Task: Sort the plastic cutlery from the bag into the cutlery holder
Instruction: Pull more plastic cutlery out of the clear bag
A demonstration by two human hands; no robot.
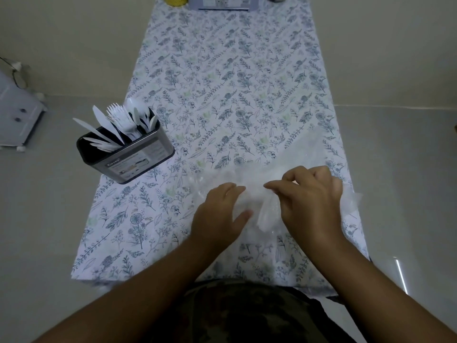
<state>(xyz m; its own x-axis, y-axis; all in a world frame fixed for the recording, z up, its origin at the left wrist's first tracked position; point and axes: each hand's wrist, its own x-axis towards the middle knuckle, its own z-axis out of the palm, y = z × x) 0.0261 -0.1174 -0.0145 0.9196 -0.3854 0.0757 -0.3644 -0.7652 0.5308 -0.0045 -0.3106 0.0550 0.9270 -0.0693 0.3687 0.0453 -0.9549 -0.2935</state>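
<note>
Both hands work the crumpled clear plastic bag [262, 194] at the near right of the floral table: left hand [220, 214] flattened on it, right hand [309, 201] pinching a fold. The steel-sided cutlery holder [128, 157], far left, already bristles with white plastic cutlery [121, 127]. Tugging film risks scattering any remaining pieces.

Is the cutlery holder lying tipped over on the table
No, the cutlery holder stands upright on the floral tablecloth, with white cutlery sticking out of its top.

Your arms and top — seen from above

Both forearms [153, 288] are bare, unsleeved; a dark camouflage-patterned garment [237, 315] fills the frame's lower centre.
</note>
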